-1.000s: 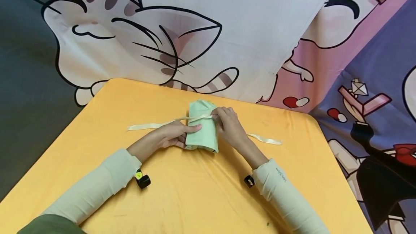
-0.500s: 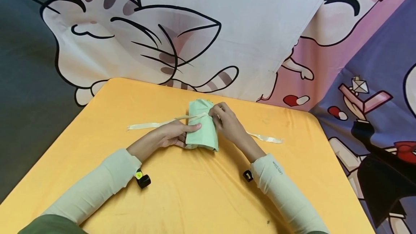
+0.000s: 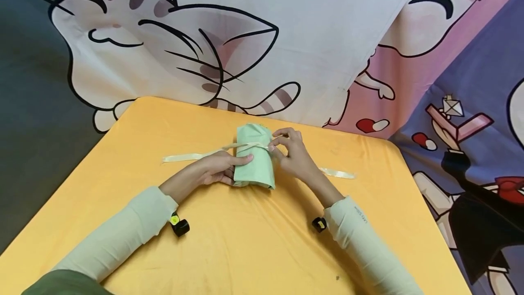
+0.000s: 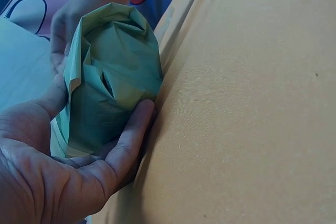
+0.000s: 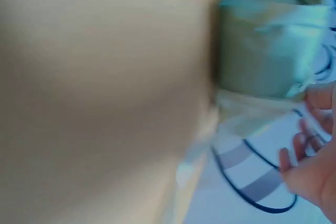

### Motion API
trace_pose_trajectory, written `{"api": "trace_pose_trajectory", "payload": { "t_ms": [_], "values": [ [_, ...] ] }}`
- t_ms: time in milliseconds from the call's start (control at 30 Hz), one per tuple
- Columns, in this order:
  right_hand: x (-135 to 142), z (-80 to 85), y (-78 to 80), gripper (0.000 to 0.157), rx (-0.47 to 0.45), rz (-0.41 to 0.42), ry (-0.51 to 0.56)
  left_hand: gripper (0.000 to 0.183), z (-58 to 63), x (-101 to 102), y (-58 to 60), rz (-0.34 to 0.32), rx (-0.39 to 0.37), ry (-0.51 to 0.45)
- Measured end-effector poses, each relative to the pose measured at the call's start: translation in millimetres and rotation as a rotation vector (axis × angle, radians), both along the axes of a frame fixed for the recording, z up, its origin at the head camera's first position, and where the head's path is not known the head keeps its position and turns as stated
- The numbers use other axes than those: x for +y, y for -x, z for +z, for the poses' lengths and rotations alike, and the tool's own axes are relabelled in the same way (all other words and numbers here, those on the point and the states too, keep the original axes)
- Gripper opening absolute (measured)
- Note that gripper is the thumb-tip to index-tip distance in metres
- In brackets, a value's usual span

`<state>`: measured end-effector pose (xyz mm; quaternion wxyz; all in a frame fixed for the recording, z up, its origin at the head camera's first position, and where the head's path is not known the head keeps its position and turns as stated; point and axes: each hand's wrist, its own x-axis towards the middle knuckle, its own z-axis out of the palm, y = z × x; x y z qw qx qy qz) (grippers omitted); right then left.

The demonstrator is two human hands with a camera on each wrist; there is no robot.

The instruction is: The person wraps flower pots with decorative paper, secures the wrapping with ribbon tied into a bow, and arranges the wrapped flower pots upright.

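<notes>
A roll-shaped package in mint-green paper (image 3: pixel 258 168) lies on the table, its folded, creased end (image 4: pixel 119 61) showing in the left wrist view. Around its upper part runs a cream ribbon (image 3: pixel 184 157), crossed over itself on top, with one tail lying out to each side. My left hand (image 3: pixel 218 166) grips the package from the left, thumb on top and fingers curled under the side. At the right edge, my right hand (image 3: pixel 294 153) pinches the ribbon between thumb and forefinger, the other fingers loosely bent. The right wrist view is blurred, but the package side (image 5: pixel 262 51) shows.
A yellow cloth (image 3: pixel 229 245) covers the table. Behind it hangs a white curtain (image 3: pixel 319 35) with a cartoon cat, and a pink and purple printed curtain (image 3: pixel 471 85) is at the right. Small black devices (image 3: pixel 180 227) are fixed at both wrists.
My right hand has pulled slightly to the right from the package top to its edge, its fingers spreading more. The ribbon's crossing lies flatter. The left hand stays put.
</notes>
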<state>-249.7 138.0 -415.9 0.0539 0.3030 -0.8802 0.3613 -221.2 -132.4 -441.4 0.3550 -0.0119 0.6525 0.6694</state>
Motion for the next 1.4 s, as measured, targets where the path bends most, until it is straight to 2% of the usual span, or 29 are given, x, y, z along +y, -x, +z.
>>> {"api": "trace_pose_trajectory", "payload": {
  "t_ms": [100,167,233,300,500,600,700,767,800,833,900,967,1033,1067,1133,1267,1400],
  "values": [
    [2,18.6,1.1,0.019,-0.25,0.01,0.084,0.052,-0.8,1,0.7,-0.006,0.0,0.0],
    [4,28.2,3.7,0.02,-0.365,0.037,0.115,0.053,-1.2,1,1.0,-0.006,-0.001,0.003],
    [4,34.6,7.0,0.019,-0.436,0.074,0.109,0.054,-1.1,2,0.8,-0.009,-0.001,0.005],
    [5,39.7,10.5,0.019,-0.467,0.099,0.058,0.055,-1.3,2,0.2,-0.012,0.0,0.006],
    [2,58.7,20.0,0.021,-0.471,0.145,-0.128,0.057,-1.9,2,-0.4,-0.014,-0.002,-0.005],
    [-2,70.9,22.9,0.021,-0.395,0.166,-0.288,0.057,-3.0,2,0.4,-0.013,-0.002,-0.005],
    [-5,80.9,25.7,0.035,-0.302,0.174,-0.516,0.057,-4.5,1,1.8,-0.014,0.003,0.0],
    [-4,85.8,27.8,0.048,-0.297,0.205,-0.619,0.057,-5.3,1,2.8,-0.015,0.003,0.003],
    [-2,88.3,28.5,0.052,-0.329,0.231,-0.633,0.057,-5.6,1,3.2,-0.015,0.003,0.004],
    [1,90.1,29.5,0.054,-0.387,0.264,-0.615,0.056,-5.8,1,3.5,-0.017,0.003,0.006],
    [9,91.7,32.0,0.049,-0.547,0.333,-0.505,0.056,-5.7,1,4.1,-0.018,0.006,0.008],
    [20,91.8,35.3,0.03,-0.7,0.385,-0.382,0.057,-5.2,1,4.6,-0.024,0.015,0.009],
    [29,92.8,37.9,0.016,-0.79,0.391,-0.317,0.057,-4.6,1,4.7,-0.026,0.017,0.012],
    [33,93.2,39.3,0.018,-0.787,0.381,-0.326,0.058,-4.4,0,4.7,-0.028,0.019,0.013],
    [40,96.3,41.3,0.025,-0.726,0.334,-0.394,0.058,-4.2,0,4.5,-0.032,0.019,0.016],
    [52,107.7,41.4,0.033,-0.519,0.183,-0.524,0.059,-5.0,0,4.6,-0.037,0.021,0.014],
    [67,118.6,39.0,0.035,-0.348,0.059,-0.506,0.059,-4.8,1,4.5,-0.041,0.019,0.009]
  ]
}}
